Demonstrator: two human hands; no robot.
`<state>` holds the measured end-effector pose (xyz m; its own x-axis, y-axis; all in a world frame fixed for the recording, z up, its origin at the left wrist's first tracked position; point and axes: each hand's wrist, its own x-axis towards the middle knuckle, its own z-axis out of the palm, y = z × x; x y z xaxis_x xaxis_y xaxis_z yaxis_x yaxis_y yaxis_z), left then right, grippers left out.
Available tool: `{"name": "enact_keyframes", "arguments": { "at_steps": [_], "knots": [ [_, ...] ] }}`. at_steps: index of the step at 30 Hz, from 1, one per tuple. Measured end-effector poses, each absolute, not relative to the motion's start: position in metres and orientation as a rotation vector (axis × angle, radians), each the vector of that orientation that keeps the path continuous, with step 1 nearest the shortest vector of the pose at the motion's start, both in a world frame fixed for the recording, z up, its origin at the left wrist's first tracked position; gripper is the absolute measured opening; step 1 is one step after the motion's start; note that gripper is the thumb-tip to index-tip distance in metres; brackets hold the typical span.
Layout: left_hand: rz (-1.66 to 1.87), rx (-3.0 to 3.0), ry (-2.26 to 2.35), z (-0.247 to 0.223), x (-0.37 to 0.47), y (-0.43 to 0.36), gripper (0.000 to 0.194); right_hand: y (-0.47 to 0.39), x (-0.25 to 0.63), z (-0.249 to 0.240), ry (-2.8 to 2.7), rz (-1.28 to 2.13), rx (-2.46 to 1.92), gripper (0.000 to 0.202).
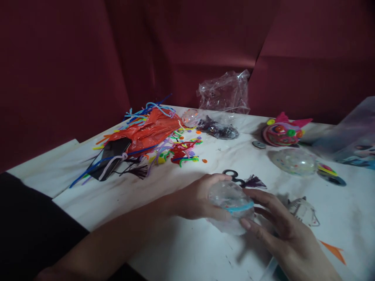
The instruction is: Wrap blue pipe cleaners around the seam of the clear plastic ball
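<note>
A clear, rounded plastic piece (pixel 224 195) is held between my two hands above the table. My left hand (pixel 202 199) wraps round its left side, thumb along the top edge. From the right, the fingers of my right hand (pixel 278 222) press against it near a light-blue strip (pixel 241 207) that runs across its side. Just beyond the piece lie scissors with black handles (pixel 231 173), their blades hidden behind my hands. Beside the handles is a dark purple tassel (pixel 255 182).
A red plastic bag (pixel 152 130), pipe cleaners and small coloured pieces lie at left, near a black phone-like slab (pixel 113 156). Clear wrapping (pixel 224 93) stands at the back. To the right are a decorated pink ball (pixel 283 132), a clear bottle-like piece (pixel 295 162) and an orange scrap (pixel 334 251).
</note>
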<state>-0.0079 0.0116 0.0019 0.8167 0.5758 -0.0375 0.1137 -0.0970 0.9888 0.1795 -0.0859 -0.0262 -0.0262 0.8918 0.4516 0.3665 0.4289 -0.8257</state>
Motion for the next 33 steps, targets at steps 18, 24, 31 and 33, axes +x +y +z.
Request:
{"name": "enact_keyframes", "arguments": {
  "at_steps": [18,24,31,33],
  "knots": [
    [0.339,1.577,0.379,0.003,-0.015,0.020,0.101,-0.088,0.185,-0.037,-1.572,0.651,-1.117,0.038],
    [0.393,1.601,0.578,0.005,-0.014,0.021,0.091,-0.092,0.194,-0.048,-1.459,0.990,-1.183,0.060],
    [0.488,1.520,0.510,0.013,-0.011,0.014,0.086,-0.094,0.187,-0.040,-1.302,1.058,-1.160,0.076],
    [0.547,1.504,0.466,0.017,-0.010,0.010,0.080,-0.095,0.189,-0.037,-1.401,0.949,-1.146,0.066]
  ]
}}
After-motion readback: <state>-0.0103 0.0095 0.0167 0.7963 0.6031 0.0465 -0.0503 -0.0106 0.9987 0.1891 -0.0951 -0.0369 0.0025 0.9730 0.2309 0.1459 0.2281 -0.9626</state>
